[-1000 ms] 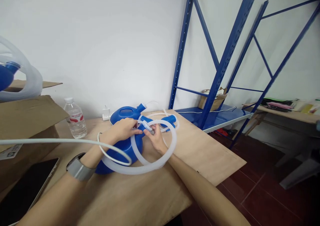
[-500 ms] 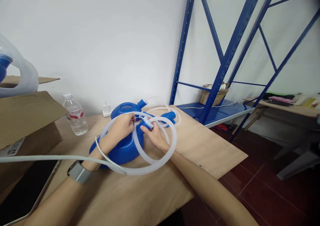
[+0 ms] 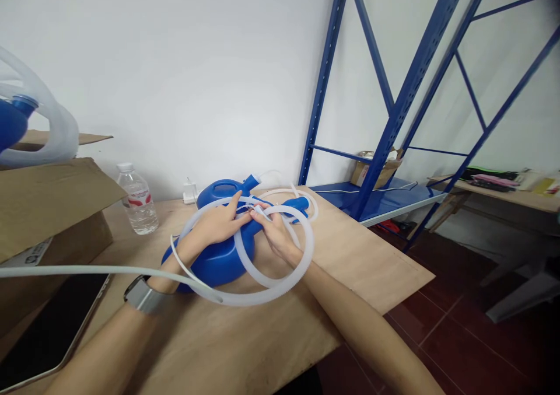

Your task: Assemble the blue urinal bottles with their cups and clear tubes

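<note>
A blue plastic bottle [image 3: 223, 261] lies on the wooden table in front of me, with a clear ribbed tube [image 3: 258, 297] coiled around and over it. My right hand [image 3: 276, 233] is closed on the tube's whitish end at the bottle's neck. My left hand [image 3: 219, 223] reaches across the bottle, its thumb raised apart and its fingertips close to the neck, near my right fingers. Behind my hands is a second blue bottle [image 3: 221, 191] with a white-capped neck. A blue funnel-like piece [image 3: 297, 203] lies beside it.
At the left stand an open cardboard box [image 3: 61, 196], with another blue bottle and tube above it, and a water bottle [image 3: 139, 202]. A dark tablet-like device [image 3: 48, 331] lies nearer. A pale cable [image 3: 87, 271] crosses my left wrist. Blue shelving [image 3: 380, 199] stands at the right.
My left thumb has lifted away from the pinch it made near the neck. My right fingers have closed further over the bottle's white mouth. The view has shifted slightly.
</note>
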{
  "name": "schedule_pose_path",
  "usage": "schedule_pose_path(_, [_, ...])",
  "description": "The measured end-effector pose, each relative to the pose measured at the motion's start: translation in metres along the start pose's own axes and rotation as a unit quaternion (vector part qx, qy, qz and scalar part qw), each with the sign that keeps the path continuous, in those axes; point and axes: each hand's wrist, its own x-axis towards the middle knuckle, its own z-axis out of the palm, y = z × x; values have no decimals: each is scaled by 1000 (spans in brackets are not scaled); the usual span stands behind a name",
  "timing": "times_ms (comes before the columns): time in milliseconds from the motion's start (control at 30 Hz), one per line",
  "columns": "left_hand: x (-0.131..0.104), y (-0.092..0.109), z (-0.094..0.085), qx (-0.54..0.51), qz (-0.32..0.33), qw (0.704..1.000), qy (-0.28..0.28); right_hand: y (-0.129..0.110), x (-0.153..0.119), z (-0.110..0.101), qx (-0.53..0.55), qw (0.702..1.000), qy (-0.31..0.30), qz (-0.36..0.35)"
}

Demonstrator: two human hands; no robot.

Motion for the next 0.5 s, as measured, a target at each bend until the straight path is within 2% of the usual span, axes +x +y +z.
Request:
schedule_pose_path(133, [-1,-1,-4,-26,16,999,-9,3,3,1,60,998,-16,20])
schedule_pose_path(300, [-1,-1,-4,-11,39,999,22,4,11,-7,66,996,-52,28])
schedule_pose_path(500, [0,-3,-4,-27,57,998,19,11,28,-21,65,988,-133,48])
